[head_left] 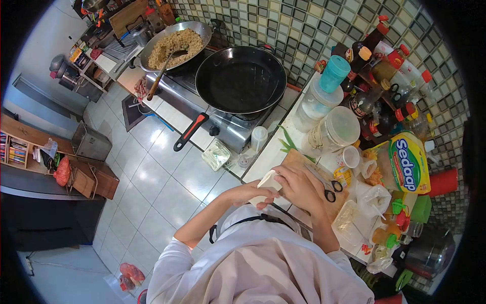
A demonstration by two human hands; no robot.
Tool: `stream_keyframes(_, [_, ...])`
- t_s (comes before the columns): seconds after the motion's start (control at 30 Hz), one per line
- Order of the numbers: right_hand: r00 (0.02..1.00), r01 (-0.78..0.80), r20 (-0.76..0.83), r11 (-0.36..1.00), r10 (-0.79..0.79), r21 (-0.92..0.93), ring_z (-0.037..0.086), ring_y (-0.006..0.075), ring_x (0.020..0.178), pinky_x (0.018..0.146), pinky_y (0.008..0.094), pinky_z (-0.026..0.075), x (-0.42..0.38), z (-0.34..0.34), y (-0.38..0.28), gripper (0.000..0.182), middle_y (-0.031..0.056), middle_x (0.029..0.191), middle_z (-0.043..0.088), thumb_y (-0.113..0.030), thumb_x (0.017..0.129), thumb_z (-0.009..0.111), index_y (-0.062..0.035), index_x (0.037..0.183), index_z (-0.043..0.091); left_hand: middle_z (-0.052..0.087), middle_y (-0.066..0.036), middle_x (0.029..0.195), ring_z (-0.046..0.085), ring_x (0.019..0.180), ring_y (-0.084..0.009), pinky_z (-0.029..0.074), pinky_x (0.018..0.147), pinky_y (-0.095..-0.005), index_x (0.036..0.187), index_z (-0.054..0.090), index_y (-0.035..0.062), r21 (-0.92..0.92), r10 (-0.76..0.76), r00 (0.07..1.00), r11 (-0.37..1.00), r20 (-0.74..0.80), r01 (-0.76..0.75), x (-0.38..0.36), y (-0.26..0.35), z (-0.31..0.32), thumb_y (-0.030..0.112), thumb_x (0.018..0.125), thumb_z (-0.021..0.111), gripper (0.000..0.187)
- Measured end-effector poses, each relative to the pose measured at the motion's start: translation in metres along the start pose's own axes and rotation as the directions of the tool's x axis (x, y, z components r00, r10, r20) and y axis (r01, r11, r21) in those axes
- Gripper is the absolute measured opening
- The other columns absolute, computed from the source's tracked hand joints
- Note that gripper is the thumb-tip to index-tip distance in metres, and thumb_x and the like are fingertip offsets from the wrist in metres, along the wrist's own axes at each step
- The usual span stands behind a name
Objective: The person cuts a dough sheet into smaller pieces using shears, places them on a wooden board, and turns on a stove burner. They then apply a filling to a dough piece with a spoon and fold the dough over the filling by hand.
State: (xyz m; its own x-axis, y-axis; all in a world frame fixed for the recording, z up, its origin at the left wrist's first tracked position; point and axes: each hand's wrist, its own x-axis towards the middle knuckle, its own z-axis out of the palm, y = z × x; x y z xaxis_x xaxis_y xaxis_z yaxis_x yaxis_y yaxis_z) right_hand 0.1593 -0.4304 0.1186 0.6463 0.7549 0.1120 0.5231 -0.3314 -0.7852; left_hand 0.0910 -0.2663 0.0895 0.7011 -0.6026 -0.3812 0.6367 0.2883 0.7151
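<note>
The person stands at a tiled worktop, with both hands together just in front of its edge. A pale, flat-sided packet is held there, above the front of the body; its contents cannot be told. The left hand grips it from below and the side, thumb along its face and fingers curled beneath. The right hand has its fingers bent against the upper edge of the packet; whether they pinch it cannot be told.

Beyond the right hand, partly hidden by it, lies a brown cutting board with black-handled scissors on it. Green stalks lie near its far end, and a clear plastic tray stands near the right forearm.

On the stove sits a black frying pan, its red-and-black handle pointing towards the person's left. Beside it, a wok holds a heap of brownish rice, with a wooden-handled spatula resting in it. Lidded plastic jars, a blue cup, sauce bottles and a yellow-and-green Sedaap package crowd the wall side.
</note>
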Motion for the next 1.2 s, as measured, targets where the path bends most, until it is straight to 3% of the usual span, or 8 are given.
stream_keyframes(0.33, [0.957,-0.287,0.082,0.883,0.277,0.372,0.054,0.0107,0.062,0.056,0.0251,0.043,-0.019,-0.011,0.015,0.02,0.0099,0.077,0.061,-0.008,0.08,0.056,0.0029,0.097,0.058,0.045,-0.001,0.062,0.041,0.048,-0.0074,0.035,0.041,-0.0214,0.095,0.052,0.0019,0.054,-0.255,0.958,0.967,0.13,0.25,-0.003,-0.001,-0.027,0.038,0.082,0.053,0.038])
stream_keyframes(0.43, [0.935,-0.338,0.043,0.847,0.352,0.41,0.054,0.0081,0.064,0.053,0.0233,0.044,-0.024,-0.005,0.022,0.02,0.007,0.078,0.061,-0.008,0.081,0.056,0.0033,0.098,0.058,0.048,-0.002,0.063,0.043,0.048,-0.0091,0.038,0.042,-0.0225,0.096,0.052,0.0028,0.102,-0.198,0.973,0.977,0.116,0.187,-0.002,-0.004,-0.026,0.041,0.086,0.046,0.04])
stream_keyframes(0.53, [0.892,-0.367,0.022,0.695,0.452,0.618,0.055,0.008,0.065,0.051,0.0216,0.046,-0.031,-0.008,0.032,0.021,0.0059,0.08,0.061,-0.01,0.083,0.054,0.004,0.099,0.057,0.052,-0.005,0.07,0.049,0.057,-0.0108,0.04,0.047,-0.022,0.106,0.046,0.0037,-0.01,0.116,0.985,0.993,-0.125,-0.118,-0.002,-0.009,-0.023,0.051,0.088,0.031,0.053])
stream_keyframes(0.7, [0.867,-0.307,-0.075,0.646,0.493,0.699,0.057,0.0085,0.066,0.052,0.021,0.049,-0.039,-0.016,0.036,0.022,0.0059,0.081,0.06,-0.009,0.084,0.053,0.0058,0.099,0.056,0.051,-0.002,0.071,0.048,0.059,-0.0088,0.041,0.054,-0.0202,0.102,0.047,0.0049,0.127,0.189,0.909,0.98,-0.371,-0.152,0.009,-0.017,0.006,0.037,0.091,0.035,0.036])
stream_keyframes(0.83, [0.842,-0.324,-0.118,0.669,0.526,0.669,0.057,0.0092,0.065,0.05,0.0211,0.05,-0.054,-0.009,0.045,0.022,0.0064,0.081,0.06,-0.009,0.083,0.054,0.0057,0.098,0.057,0.046,0.002,0.067,0.045,0.059,-0.006,0.039,0.054,-0.0198,0.099,0.049,0.0037,0.31,0.358,0.807,0.923,-0.469,-0.229,0.019,-0.034,0.018,0.025,0.093,0.037,0.026])
stream_keyframes(1.0, [0.824,-0.381,-0.191,0.77,0.534,0.511,0.057,0.0097,0.065,0.045,0.0223,0.048,-0.075,-0.008,0.054,0.021,0.0095,0.079,0.061,-0.01,0.083,0.055,0.0038,0.099,0.057,0.054,-0.011,0.067,0.053,0.057,-0.0189,0.042,0.054,-0.0273,0.097,0.049,-0.0029,0.609,0.439,0.681,0.793,-0.587,0.014,0.03,-0.045,0.04,0.023,0.09,0.042,0.028])
stream_keyframes(1.13, [0.813,-0.428,-0.202,0.795,0.546,0.429,0.057,0.011,0.06,0.045,0.0237,0.045,-0.085,-0.011,0.064,0.023,0.0123,0.08,0.061,-0.009,0.081,0.056,0.0015,0.101,0.057,0.056,-0.016,0.072,0.055,0.058,-0.0258,0.043,0.055,-0.0313,0.106,0.049,-0.0036,0.761,0.663,0.535,0.647,-0.524,-0.056,0.043,-0.061,0.041,0.018,0.086,0.048,0.029])
stream_keyframes(1.2, [0.895,-0.302,-0.363,0.951,0.259,-0.067,0.055,0.0143,0.057,0.048,0.0245,0.043,-0.084,-0.019,0.057,0.026,0.0132,0.084,0.061,-0.009,0.079,0.057,-0.0003,0.103,0.056,0.056,-0.016,0.072,0.055,0.056,-0.0249,0.044,0.054,-0.0321,0.109,0.051,-0.0016,0.781,0.681,0.47,0.624,-0.562,0.029,0.042,-0.054,0.047,0.013,0.082,0.052,0.031])
